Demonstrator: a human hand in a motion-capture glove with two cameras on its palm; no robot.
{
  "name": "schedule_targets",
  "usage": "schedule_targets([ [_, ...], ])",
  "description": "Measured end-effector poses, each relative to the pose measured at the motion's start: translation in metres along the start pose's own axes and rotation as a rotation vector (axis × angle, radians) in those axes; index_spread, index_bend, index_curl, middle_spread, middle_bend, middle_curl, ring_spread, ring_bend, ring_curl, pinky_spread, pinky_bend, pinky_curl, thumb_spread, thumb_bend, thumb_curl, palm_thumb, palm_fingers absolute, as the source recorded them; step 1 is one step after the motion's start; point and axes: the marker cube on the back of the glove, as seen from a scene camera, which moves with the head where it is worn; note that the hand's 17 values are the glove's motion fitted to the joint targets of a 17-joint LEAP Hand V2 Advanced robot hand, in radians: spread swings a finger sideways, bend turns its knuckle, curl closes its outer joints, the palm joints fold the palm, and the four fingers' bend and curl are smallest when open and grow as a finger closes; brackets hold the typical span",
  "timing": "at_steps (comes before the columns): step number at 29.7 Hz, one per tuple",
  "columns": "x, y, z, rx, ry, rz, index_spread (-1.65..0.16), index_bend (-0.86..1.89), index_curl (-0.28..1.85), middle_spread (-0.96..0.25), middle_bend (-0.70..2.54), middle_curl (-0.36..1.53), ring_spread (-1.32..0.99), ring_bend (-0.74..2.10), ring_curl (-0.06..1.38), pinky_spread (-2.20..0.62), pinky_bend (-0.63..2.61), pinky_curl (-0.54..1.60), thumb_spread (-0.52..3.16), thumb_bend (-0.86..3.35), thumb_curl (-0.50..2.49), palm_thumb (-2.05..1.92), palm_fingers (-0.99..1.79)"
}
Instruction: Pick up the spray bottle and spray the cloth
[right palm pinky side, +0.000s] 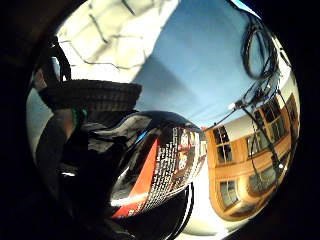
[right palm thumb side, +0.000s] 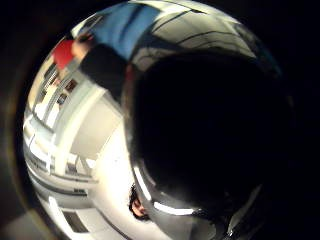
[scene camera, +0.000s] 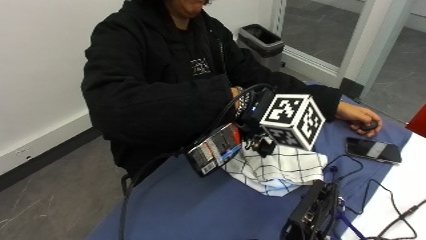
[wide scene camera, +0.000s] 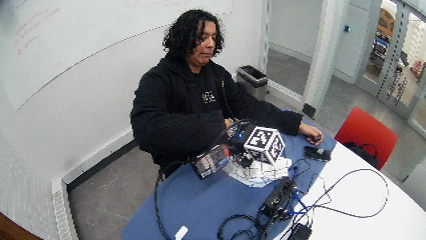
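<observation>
In the outside view my gloved right hand (scene camera: 250, 111) holds a black spray bottle (scene camera: 213, 149) with a red and white label. The bottle is lifted off the table and tilted, its base pointing away from the cloth. Beside and below it, a white cloth (scene camera: 278, 170) with a black grid lies bunched on the blue table (scene camera: 200, 210). The wide view shows the same hand (wide scene camera: 237, 134), bottle (wide scene camera: 211, 160) and cloth (wide scene camera: 256, 175). The bottle's label (right palm pinky side: 165, 172) fills the little finger side view, with the cloth (right palm pinky side: 115, 35) beyond it. A dark bottle (right palm thumb side: 210, 130) fills the thumb side view. The nozzle is hidden.
The person's bare left hand (scene camera: 359, 120) rests on the table over a small dark object, beside a phone (scene camera: 373, 149). A black box (scene camera: 309, 212) with cables sits just in front of the cloth. A bin (scene camera: 263, 40) stands behind the person; a red chair (wide scene camera: 365, 131) stands at the table's far side.
</observation>
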Motion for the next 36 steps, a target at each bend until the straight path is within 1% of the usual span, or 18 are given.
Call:
schedule_targets([
  [7,-0.070,0.028,-0.048,0.225,-0.124,-0.379,-0.25,0.19,0.67,-0.12,0.66,0.61,-0.17,0.71,0.52,-0.21,0.46,0.45,1.07,0.00,0.97,0.97,1.28],
  [12,-0.115,0.040,-0.068,0.373,-0.202,-0.641,-0.25,0.19,0.67,-0.12,0.66,0.61,-0.17,0.71,0.52,-0.21,0.46,0.45,1.08,0.00,0.98,0.97,1.29],
  [18,-0.149,0.032,-0.073,0.497,-0.372,-0.907,-0.25,0.19,0.67,-0.12,0.67,0.61,-0.17,0.71,0.52,-0.21,0.47,0.45,1.07,-0.01,1.00,0.97,1.30],
  [22,-0.162,0.010,-0.069,0.603,-0.519,-1.055,-0.25,0.20,0.67,-0.12,0.66,0.61,-0.17,0.71,0.52,-0.21,0.47,0.45,1.04,-0.01,1.00,0.96,1.30],
  [25,-0.167,-0.013,-0.062,0.676,-0.587,-1.117,-0.25,0.20,0.68,-0.12,0.67,0.61,-0.17,0.71,0.52,-0.20,0.47,0.45,1.02,-0.02,1.01,0.96,1.30],
  [29,-0.170,-0.051,-0.051,0.737,-0.631,-1.131,-0.25,0.20,0.68,-0.12,0.66,0.61,-0.17,0.71,0.52,-0.20,0.47,0.45,0.99,-0.02,1.02,0.96,1.30],
  [36,-0.168,-0.098,-0.034,0.725,-0.681,-1.095,-0.25,0.20,0.69,-0.12,0.66,0.61,-0.17,0.71,0.52,-0.21,0.47,0.45,0.94,-0.02,1.03,0.96,1.30],
])
